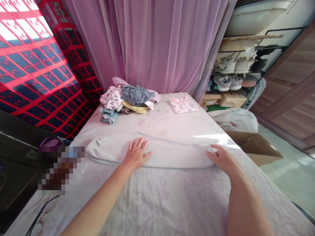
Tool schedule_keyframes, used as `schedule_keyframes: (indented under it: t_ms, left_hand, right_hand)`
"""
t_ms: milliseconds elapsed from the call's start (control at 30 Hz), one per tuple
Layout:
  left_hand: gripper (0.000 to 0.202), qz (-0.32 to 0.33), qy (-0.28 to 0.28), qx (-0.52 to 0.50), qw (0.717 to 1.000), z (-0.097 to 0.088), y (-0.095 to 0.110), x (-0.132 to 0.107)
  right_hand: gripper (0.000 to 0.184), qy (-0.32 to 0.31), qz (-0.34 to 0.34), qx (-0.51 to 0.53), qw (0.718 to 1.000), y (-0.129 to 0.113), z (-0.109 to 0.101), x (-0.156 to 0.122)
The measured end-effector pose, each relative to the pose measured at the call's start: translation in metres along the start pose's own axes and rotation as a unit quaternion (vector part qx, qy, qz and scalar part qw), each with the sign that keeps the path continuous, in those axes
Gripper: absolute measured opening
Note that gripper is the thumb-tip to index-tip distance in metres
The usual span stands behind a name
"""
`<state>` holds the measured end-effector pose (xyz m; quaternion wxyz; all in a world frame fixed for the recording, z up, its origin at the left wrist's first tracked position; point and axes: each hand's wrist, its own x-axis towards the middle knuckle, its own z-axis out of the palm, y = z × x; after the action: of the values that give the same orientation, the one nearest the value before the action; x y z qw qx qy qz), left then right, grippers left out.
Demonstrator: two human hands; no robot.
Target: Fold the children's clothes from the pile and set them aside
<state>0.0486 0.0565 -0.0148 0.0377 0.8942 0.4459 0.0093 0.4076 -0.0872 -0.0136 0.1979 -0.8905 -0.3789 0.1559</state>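
A pale grey ribbed pair of pants [167, 154] lies lengthwise across the table, folded into a long strip. Its gathered elastic end [94, 146] points left. My left hand [137, 153] rests flat on the pants left of their middle, fingers spread. At the right end of the strip, my right hand [222, 158] touches the cloth with thumb and forefinger apart; its other fingers are partly hidden. Beyond the pants sits a pile of mixed clothes [137, 95] at the far left. A folded pink-and-white printed garment [183, 105] lies at the far right.
A patterned cloth covers the table [157, 203]. Pink curtains [152, 42] hang behind it. Right of it stand a shoe rack [236, 50], a white plastic bag [236, 119] and an open cardboard box [263, 150]. A black cable [40, 211] runs along the left edge.
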Motion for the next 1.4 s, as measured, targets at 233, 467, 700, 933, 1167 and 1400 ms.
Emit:
schedule_keyframes:
  t_ms: [233,467,700,933,1167,1400]
  left_hand:
    - [0.060,-0.139,0.006,0.058,0.989,-0.008,-0.101,-0.009]
    - [0.061,-0.144,0.067,0.072,0.985,0.003,-0.144,-0.023]
    - [0.058,-0.137,0.110,0.046,0.983,0.012,-0.141,-0.022]
    - [0.055,-0.140,0.134,0.039,0.980,0.010,-0.135,-0.026]
    - [0.040,-0.121,0.217,0.036,0.968,0.009,-0.134,-0.030]
    - [0.040,-0.148,0.223,0.044,0.962,0.019,-0.133,-0.046]
  right_hand:
    - [0.059,-0.009,0.014,-0.011,1.000,0.007,0.007,0.006]
    - [0.050,0.064,-0.009,-0.035,0.997,-0.001,0.000,0.005]
    - [0.044,0.109,-0.366,-0.015,0.924,-0.085,0.056,-0.030]
    - [0.051,-0.029,-0.468,-0.143,0.872,-0.115,0.109,-0.054]
    - [0.051,-0.034,-0.450,-0.151,0.879,-0.121,0.106,-0.059]
    - [0.048,-0.023,-0.419,-0.141,0.897,-0.133,0.096,-0.074]
